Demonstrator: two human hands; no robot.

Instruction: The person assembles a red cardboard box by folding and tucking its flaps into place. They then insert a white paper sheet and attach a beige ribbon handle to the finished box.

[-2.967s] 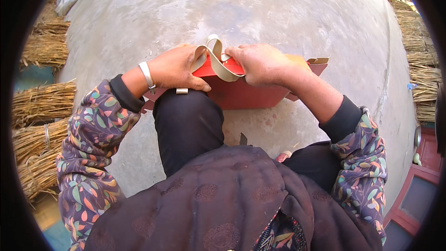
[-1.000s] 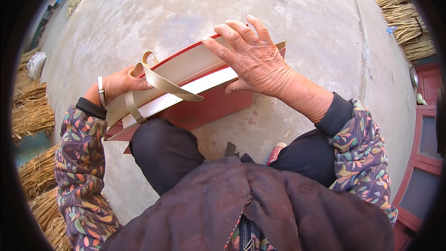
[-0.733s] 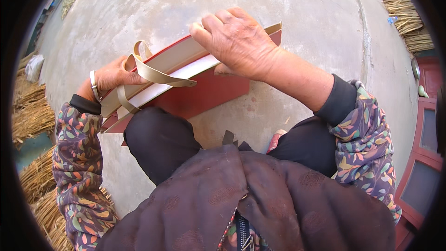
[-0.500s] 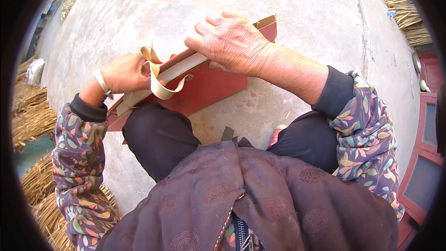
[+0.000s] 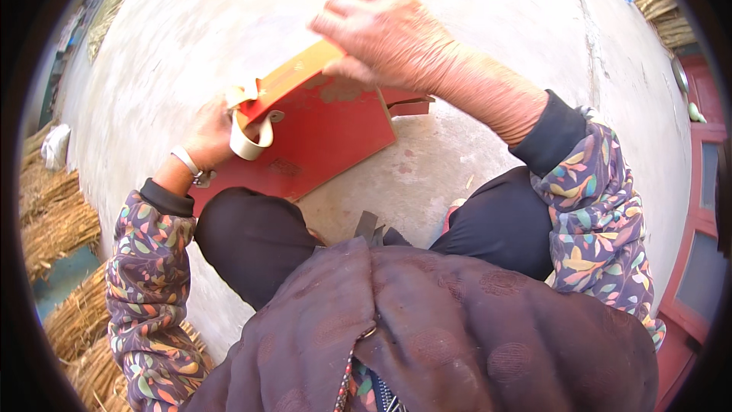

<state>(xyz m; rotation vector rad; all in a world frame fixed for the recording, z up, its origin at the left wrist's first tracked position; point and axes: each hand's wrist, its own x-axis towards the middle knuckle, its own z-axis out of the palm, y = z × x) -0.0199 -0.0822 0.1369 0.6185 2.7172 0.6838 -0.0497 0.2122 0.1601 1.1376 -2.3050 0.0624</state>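
Observation:
A flat red cardboard box (image 5: 328, 141) stands tilted in front of my knees, its narrow orange side (image 5: 297, 73) facing up. From that side hangs a looped cream ribbon handle (image 5: 248, 137). My left hand (image 5: 207, 131) is closed at the lower left end of the box, beside the ribbon; its fingertips are partly hidden. At the other end of the orange side is my right hand (image 5: 385, 35), thumb below and fingers above, closed on the edge and smeared by motion. Behind the box a red cardboard flap (image 5: 412, 105) sticks out.
Pale concrete floor (image 5: 488, 54) lies around me. Bundles of dry straw (image 5: 61, 202) line the left, with more straw (image 5: 656, 0) at the upper right. A white plastic bag (image 5: 56, 145) sits at far left. A red door with panes (image 5: 694, 275) stands at right.
The box has turned, so its orange side now shows where a pale inner edge showed before. My right hand has moved up and away; my left hand has shifted slightly lower.

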